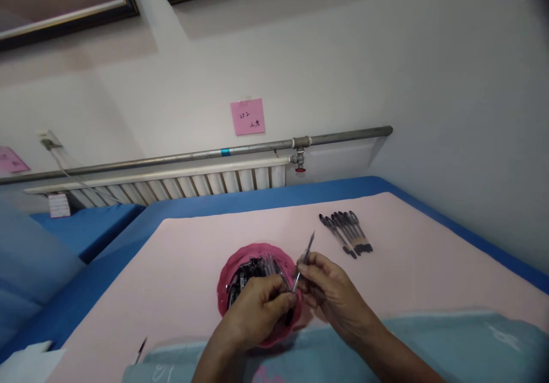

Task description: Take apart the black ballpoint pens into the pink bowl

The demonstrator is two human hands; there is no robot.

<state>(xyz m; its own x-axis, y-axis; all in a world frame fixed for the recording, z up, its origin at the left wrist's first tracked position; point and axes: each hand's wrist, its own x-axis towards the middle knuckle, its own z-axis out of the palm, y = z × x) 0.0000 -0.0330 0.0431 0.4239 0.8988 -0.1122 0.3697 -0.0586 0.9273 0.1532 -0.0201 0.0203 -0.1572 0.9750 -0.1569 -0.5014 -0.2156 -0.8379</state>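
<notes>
A slim pen without a cap [305, 255] slants upward in front of me, its pointed tip at the top. My right hand [332, 288] pinches it around the middle of its barrel. At its lower end, the thumb and fingers of my left hand [261, 308] are closed together, seemingly on that end of the pen. Both hands are over a pink scalloped bowl [221, 292]. Inside the bowl lie black pen caps [245, 271] and several transparent pen barrels [270, 264], partly hidden by my left hand.
Several capped pens [349, 233] lie in a row on the pink tabletop [184, 268], right of the bowl. Another small dark pen part [140, 350] is near the front left. Teal cloth [450, 343] covers the near edge. Beyond stand a white radiator [218, 183] and a pipe [343, 137].
</notes>
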